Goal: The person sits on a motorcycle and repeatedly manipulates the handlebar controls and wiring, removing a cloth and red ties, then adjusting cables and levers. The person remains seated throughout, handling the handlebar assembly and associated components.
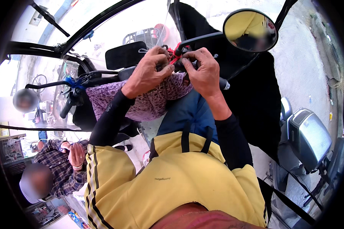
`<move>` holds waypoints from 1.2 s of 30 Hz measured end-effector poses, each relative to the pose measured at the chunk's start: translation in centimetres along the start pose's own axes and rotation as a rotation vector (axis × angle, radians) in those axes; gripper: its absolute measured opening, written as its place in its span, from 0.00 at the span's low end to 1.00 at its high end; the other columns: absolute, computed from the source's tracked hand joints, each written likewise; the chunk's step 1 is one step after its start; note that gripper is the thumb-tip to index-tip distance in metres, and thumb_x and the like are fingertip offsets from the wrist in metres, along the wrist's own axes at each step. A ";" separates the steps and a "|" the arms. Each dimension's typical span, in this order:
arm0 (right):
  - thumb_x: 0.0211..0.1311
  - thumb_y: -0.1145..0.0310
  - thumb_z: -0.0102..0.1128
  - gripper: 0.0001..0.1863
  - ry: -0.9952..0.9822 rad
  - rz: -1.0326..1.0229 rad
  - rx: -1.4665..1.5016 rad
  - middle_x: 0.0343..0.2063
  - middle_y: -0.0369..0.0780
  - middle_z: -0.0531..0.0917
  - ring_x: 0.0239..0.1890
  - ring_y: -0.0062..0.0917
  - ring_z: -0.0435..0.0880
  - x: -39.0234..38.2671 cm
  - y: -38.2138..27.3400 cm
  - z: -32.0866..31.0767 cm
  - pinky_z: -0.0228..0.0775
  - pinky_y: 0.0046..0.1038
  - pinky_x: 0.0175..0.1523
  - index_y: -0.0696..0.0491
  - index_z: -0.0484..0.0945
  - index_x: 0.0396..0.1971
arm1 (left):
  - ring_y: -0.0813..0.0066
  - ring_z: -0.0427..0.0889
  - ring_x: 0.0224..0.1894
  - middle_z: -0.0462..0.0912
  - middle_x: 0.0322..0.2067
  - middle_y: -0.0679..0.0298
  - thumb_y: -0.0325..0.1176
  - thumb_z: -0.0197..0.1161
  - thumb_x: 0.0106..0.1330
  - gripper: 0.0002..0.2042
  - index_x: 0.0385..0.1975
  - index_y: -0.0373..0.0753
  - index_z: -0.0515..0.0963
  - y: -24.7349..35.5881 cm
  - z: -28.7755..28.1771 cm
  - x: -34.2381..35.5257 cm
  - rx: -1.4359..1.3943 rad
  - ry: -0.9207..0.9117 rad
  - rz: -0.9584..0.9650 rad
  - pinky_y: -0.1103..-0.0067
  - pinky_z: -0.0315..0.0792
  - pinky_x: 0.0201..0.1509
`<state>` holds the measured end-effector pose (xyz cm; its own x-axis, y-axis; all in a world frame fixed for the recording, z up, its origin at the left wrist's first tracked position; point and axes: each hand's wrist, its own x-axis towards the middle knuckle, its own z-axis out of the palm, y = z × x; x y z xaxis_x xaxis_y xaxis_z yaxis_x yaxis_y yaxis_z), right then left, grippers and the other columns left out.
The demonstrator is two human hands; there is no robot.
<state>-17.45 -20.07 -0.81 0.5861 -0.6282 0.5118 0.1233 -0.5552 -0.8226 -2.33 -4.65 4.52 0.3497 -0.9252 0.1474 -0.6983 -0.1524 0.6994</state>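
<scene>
Right, well below the round mirror [250,30], much of the view is filled by a yellow top [202,179], its left sleeve striped dark and white. Nearer under that mirror, a broad black cover [252,103] is spread, its folds lost in shadow. To the mirror's lower left, a purple patterned cloth [135,100] is seen draped beside blue trousers [183,114].

And up to the hands! Both are raised at the mirror's lower left, by the inner end of its black stem [202,37]. The left hand [151,70] is placed farther from the mirror, the right hand [202,70] nearer to it. Between them, around the stem's end, a red strip [174,57] is looped: bright, narrow, bunched and crossed over itself, with a short tail pointed downward. That tail is pinched between left thumb and forefinger, hardly any gap to be seen, the other fingers curled in. The right thumb and forefinger are brought almost together just beside the strip; whether any of it is gripped there cannot be told, the contact being hidden.
</scene>
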 end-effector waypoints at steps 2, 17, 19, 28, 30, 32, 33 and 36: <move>0.62 0.73 0.74 0.06 -0.013 0.029 -0.026 0.33 0.38 0.84 0.28 0.26 0.83 1.0 -0.2 0.4 0.72 0.27 0.34 0.56 0.90 0.38 | 0.64 0.83 0.45 0.80 0.46 0.56 0.36 0.73 0.72 0.14 0.44 0.29 0.83 0.0 -0.6 1.0 -0.001 0.052 0.008 0.71 0.77 0.52; 0.64 0.65 0.73 0.08 -0.047 0.098 -0.155 0.36 0.40 0.85 0.38 0.39 0.88 2.3 0.0 1.2 0.79 0.37 0.43 0.50 0.91 0.39 | 0.76 0.86 0.48 0.90 0.48 0.59 0.29 0.69 0.74 0.15 0.56 0.30 0.85 -1.8 -3.0 6.5 -0.176 -0.122 -0.143 0.77 0.80 0.56; 0.64 0.65 0.72 0.08 -0.058 0.115 -0.169 0.37 0.40 0.85 0.39 0.39 0.89 2.2 -0.2 1.1 0.79 0.37 0.44 0.50 0.91 0.40 | 0.74 0.88 0.51 0.90 0.46 0.56 0.26 0.67 0.76 0.16 0.59 0.26 0.82 -1.3 -2.9 6.8 -0.302 -0.132 -0.192 0.79 0.80 0.61; 0.64 0.64 0.72 0.10 -0.086 0.166 -0.150 0.38 0.40 0.85 0.40 0.39 0.89 1.9 -0.7 0.8 0.79 0.37 0.46 0.50 0.91 0.42 | 0.69 0.89 0.53 0.90 0.49 0.55 0.24 0.64 0.75 0.19 0.64 0.26 0.79 -1.7 -1.4 5.0 -0.380 0.075 -0.159 0.76 0.82 0.64; 0.64 0.64 0.72 0.10 -0.102 0.189 -0.147 0.38 0.40 0.85 0.41 0.39 0.89 2.1 -0.8 0.6 0.79 0.37 0.47 0.50 0.91 0.42 | 0.67 0.89 0.55 0.90 0.51 0.53 0.25 0.65 0.76 0.20 0.65 0.26 0.78 -1.9 -1.9 5.2 -0.322 0.040 -0.106 0.75 0.81 0.65; 0.64 0.63 0.73 0.10 -0.100 0.191 -0.158 0.39 0.40 0.86 0.41 0.40 0.89 2.2 -0.5 0.6 0.80 0.37 0.48 0.50 0.91 0.41 | 0.65 0.89 0.56 0.90 0.52 0.52 0.24 0.67 0.74 0.21 0.65 0.27 0.78 -1.2 -2.1 6.0 -0.294 -0.073 -0.108 0.73 0.81 0.66; 0.64 0.63 0.73 0.10 -0.099 0.192 -0.164 0.39 0.40 0.86 0.42 0.40 0.89 2.2 -0.4 0.5 0.80 0.37 0.48 0.50 0.91 0.41 | 0.65 0.89 0.55 0.90 0.52 0.52 0.24 0.67 0.74 0.21 0.65 0.28 0.79 -1.3 -1.9 6.5 -0.306 -0.114 -0.110 0.73 0.81 0.66; 0.63 0.62 0.74 0.11 -0.085 0.184 -0.147 0.39 0.40 0.86 0.43 0.39 0.89 2.1 -0.2 0.3 0.80 0.38 0.49 0.50 0.90 0.42 | 0.69 0.89 0.52 0.90 0.49 0.54 0.21 0.68 0.72 0.17 0.60 0.29 0.83 -0.7 -1.9 6.8 -0.285 -0.100 -0.093 0.74 0.82 0.64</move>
<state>-15.99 -21.05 0.36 0.6537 -0.6817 0.3287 -0.1062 -0.5126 -0.8520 1.76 -10.12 6.36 0.3306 -0.9437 0.0143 -0.4580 -0.1472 0.8767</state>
